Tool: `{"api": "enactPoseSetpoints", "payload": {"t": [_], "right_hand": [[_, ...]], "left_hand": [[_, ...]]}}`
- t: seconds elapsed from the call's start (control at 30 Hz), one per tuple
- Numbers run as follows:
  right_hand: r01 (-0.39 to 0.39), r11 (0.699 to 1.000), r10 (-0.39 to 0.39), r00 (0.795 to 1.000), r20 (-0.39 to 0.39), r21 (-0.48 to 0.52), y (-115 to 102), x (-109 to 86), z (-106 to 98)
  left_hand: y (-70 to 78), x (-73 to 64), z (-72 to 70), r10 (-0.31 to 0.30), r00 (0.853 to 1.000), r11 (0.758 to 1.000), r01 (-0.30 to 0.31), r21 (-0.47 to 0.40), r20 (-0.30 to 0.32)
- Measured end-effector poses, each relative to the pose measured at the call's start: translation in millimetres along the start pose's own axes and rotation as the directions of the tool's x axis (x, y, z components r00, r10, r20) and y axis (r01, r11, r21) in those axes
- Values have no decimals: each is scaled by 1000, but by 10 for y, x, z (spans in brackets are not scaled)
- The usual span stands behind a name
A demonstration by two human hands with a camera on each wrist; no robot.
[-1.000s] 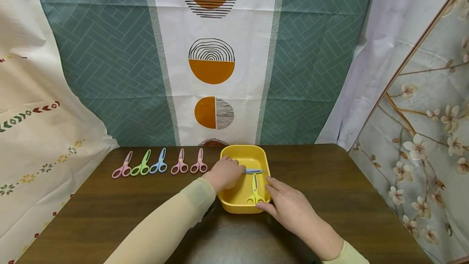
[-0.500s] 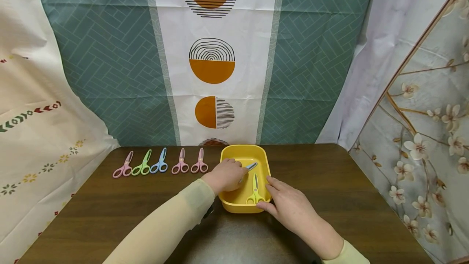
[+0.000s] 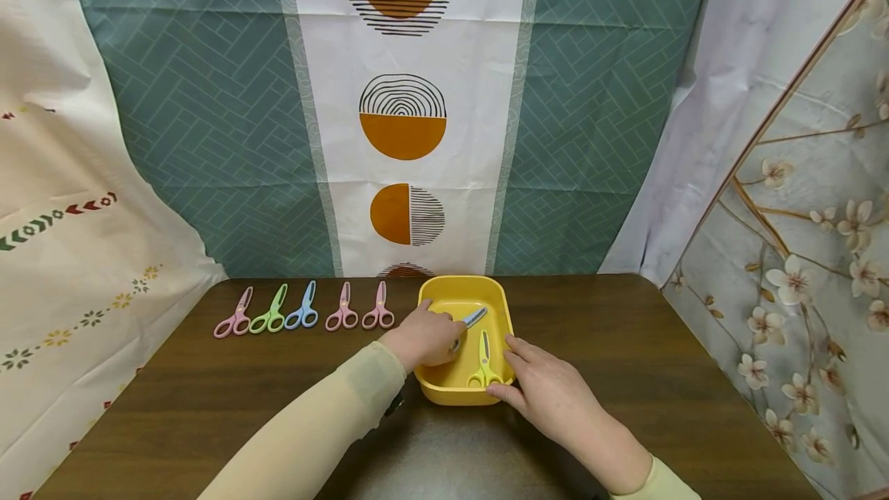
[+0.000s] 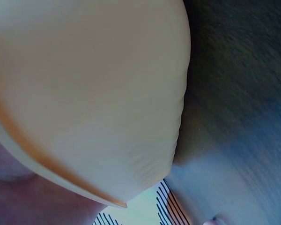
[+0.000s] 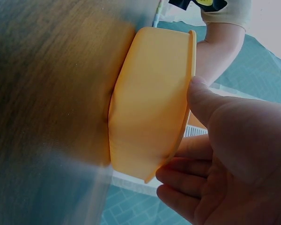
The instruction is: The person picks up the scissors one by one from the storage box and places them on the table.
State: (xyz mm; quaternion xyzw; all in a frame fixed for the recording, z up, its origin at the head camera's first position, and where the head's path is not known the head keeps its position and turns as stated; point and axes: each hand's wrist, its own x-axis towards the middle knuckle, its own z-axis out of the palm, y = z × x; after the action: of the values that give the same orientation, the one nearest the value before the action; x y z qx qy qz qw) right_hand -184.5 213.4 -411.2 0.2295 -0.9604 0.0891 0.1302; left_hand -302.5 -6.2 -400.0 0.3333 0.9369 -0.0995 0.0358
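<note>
A yellow plastic box (image 3: pixel 434 396) stands on the table, with my left hand (image 3: pixel 427 334) reaching inside from the left. Its fingers hold the blue scissors (image 3: pixel 475 318); the blade points up and right, and the handles are partly hidden under the fingers. Yellow scissors (image 3: pixel 485 361) lie in the box's right part, blade away from me. On the box's near right corner my right hand (image 3: pixel 556 392) grips the rim, thumb in front and fingers along the side. The right wrist view shows that thumb (image 5: pixel 200 96) against the rim. A sleeve (image 4: pixel 93 93) fills most of the left wrist view.
Left of the box, several scissors lie in a row near the table's back edge: pink scissors (image 3: pixel 378 307), blue scissors (image 3: pixel 303 307) and green scissors (image 3: pixel 271 311) among them. A patterned curtain (image 3: pixel 590 137) hangs behind the dark wooden table (image 3: pixel 611 338).
The blue scissors in the box have turned from lying crosswise to a slant, blade tip up and right. My left hand has shifted slightly; the right hand has stayed on the rim.
</note>
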Motion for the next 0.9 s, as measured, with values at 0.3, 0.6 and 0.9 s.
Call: {"api": "enactPoseSetpoints", "payload": {"t": [0.3, 0.6, 0.9], "right_hand": [[-17, 1000, 17, 1000, 18, 0, -3, 19, 12], [-2, 1000, 2, 1000, -1, 4, -5, -2, 8], [-6, 1000, 6, 1000, -1, -1, -5, -9, 10]], "left_hand": [[11, -23, 10, 10, 999, 1000, -11, -14, -32], [32, -1, 50, 11, 998, 1000, -12, -2, -63], [62, -9, 70, 10, 993, 1000, -10, 0, -120]]}}
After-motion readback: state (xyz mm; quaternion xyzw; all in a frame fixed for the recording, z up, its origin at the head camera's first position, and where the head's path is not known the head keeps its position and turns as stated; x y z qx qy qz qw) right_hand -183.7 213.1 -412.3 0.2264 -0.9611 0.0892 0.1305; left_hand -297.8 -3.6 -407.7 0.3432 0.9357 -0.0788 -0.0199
